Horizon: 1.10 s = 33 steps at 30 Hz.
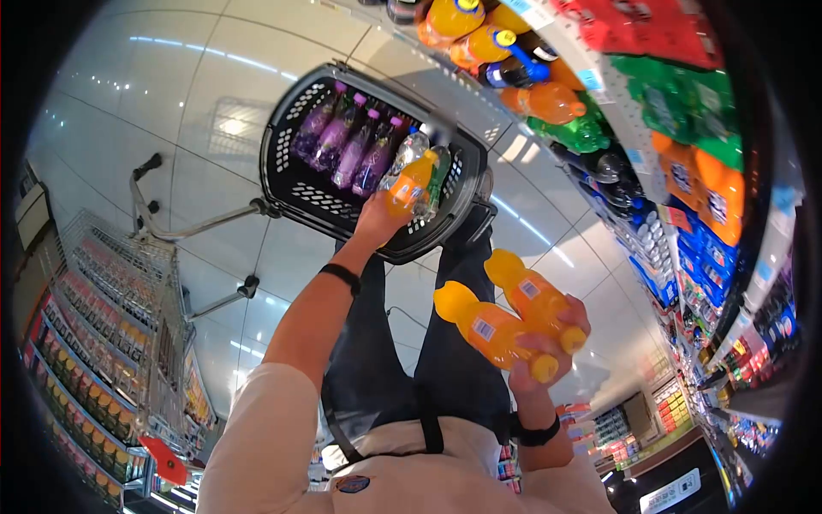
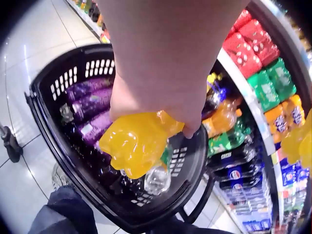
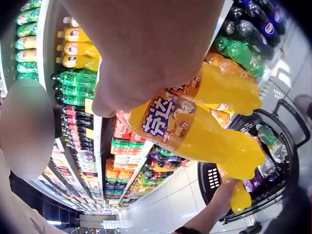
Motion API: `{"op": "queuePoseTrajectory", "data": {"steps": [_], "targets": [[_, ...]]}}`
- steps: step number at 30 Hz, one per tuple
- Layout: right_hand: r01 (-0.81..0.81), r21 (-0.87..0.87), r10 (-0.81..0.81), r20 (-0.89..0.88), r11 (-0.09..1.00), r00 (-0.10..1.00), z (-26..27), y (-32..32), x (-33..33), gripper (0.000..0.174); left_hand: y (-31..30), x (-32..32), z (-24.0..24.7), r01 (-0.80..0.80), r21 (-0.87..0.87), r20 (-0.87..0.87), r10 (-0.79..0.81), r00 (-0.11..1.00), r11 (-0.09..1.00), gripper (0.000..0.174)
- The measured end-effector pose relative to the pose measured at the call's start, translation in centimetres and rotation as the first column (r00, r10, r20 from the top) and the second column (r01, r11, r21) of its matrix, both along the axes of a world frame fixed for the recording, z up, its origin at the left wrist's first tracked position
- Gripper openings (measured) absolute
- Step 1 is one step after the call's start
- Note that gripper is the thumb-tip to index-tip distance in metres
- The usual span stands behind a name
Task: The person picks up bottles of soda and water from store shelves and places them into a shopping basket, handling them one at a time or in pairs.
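Note:
My left hand (image 1: 377, 221) grips a bottle of orange soda (image 1: 411, 184) over the right end of a black shopping basket (image 1: 276, 176). In the left wrist view the rounded base of this orange soda bottle (image 2: 132, 146) points down into the basket. Several purple bottles (image 1: 353, 163) lie side by side in the basket, with a clear bottle (image 1: 409, 152) and a green bottle (image 1: 440, 171) beside them. My right hand (image 1: 572, 319) holds two more orange soda bottles by their cap ends, bases tilted toward the basket. The nearer bottle (image 3: 195, 131) shows its printed label in the right wrist view.
A shelf with red multipacks (image 1: 642, 30), green multipacks (image 1: 685, 103) and loose orange bottles (image 1: 544, 103) runs along the right. On the left stands a wire rack (image 1: 128, 283), near a metal-legged frame (image 1: 150, 214) on the tiled floor (image 1: 223, 94). My legs (image 1: 360, 343) are just behind the basket.

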State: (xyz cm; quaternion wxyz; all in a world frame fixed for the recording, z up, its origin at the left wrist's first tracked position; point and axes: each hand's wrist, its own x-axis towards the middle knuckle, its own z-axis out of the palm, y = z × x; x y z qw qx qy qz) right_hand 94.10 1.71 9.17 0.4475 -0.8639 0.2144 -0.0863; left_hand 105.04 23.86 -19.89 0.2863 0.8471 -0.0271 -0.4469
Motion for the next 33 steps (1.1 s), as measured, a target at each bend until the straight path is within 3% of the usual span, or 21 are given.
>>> {"op": "queuePoseTrajectory", "data": {"steps": [1, 4, 7, 16, 19, 22, 26, 28, 29, 30, 31, 33], "targets": [[0.077, 0.015, -0.078, 0.063, 0.997, 0.995, -1.4, 0.4, 0.3, 0.018, -0.5, -0.4, -1.8, -0.005, 0.013, -0.018, 0.005, 1.0, 1.0, 0.068], [0.07, -0.077, -0.062, 0.106, 0.995, 0.992, -4.3, 0.4, 0.0, 0.022, -1.8, -1.6, -4.9, -0.04, 0.017, -0.101, 0.041, 0.994, 0.999, 0.067], [0.053, -0.122, -0.04, 0.102, 0.991, 0.994, -6.1, 0.2, -0.6, 0.025, -2.0, -2.6, -5.1, 0.053, 0.003, 0.112, -0.053, 0.992, 0.999, 0.067], [0.086, -0.109, -0.077, 0.085, 0.99, 0.993, -7.0, 0.9, 1.7, 0.03, -4.6, -3.2, -4.9, 0.05, 0.229, 0.132, -0.082, 0.988, 0.972, 0.071], [0.017, -0.103, -0.009, 0.073, 0.994, 0.997, -7.1, 0.6, 1.5, 0.033, -5.2, -2.4, -4.9, 0.101, 0.249, 0.144, -0.14, 0.98, 0.963, 0.075], [0.033, -0.128, -0.019, 0.108, 0.991, 0.994, -7.6, 0.8, 1.4, 0.036, -5.8, -2.0, -4.3, 0.152, 0.238, 0.289, -0.219, 0.932, 0.959, 0.076], [0.024, -0.145, -0.004, 0.14, 0.989, 0.99, -8.3, 0.7, 1.6, 0.035, -6.6, -1.2, -2.1, 0.126, 0.122, 0.384, -0.164, 0.908, 0.984, 0.074], [0.023, -0.149, -0.002, 0.138, 0.989, 0.99, -8.5, 0.5, 1.3, 0.033, -6.0, -0.3, 0.1, -0.002, -0.278, 0.269, 0.08, 0.96, 0.96, 0.065], [0.035, -0.128, -0.023, 0.094, 0.991, 0.995, -8.6, 0.4, 1.1, 0.032, -5.4, 0.2, 1.5, 0.0, -0.279, 0.267, 0.078, 0.961, 0.96, 0.065], [0.049, -0.108, -0.044, 0.051, 0.993, 0.998, -8.7, 0.4, 1.0, 0.031, -4.6, 0.8, 2.9, -0.079, -0.528, -0.071, 0.049, 0.996, 0.845, 0.062], [0.053, -0.108, -0.048, 0.05, 0.993, 0.998, -9.0, 0.6, 1.0, 0.031, -3.8, 1.3, 4.4, -0.235, -0.696, -0.382, -0.072, 0.921, 0.679, 0.058], [0.153, 0.118, -0.16, 0.047, 0.981, 0.986, -10.0, 1.0, 1.5, 0.028, -3.0, 2.0, 7.7, -0.222, -0.76, -0.449, -0.247, 0.859, 0.611, 0.059]]}}
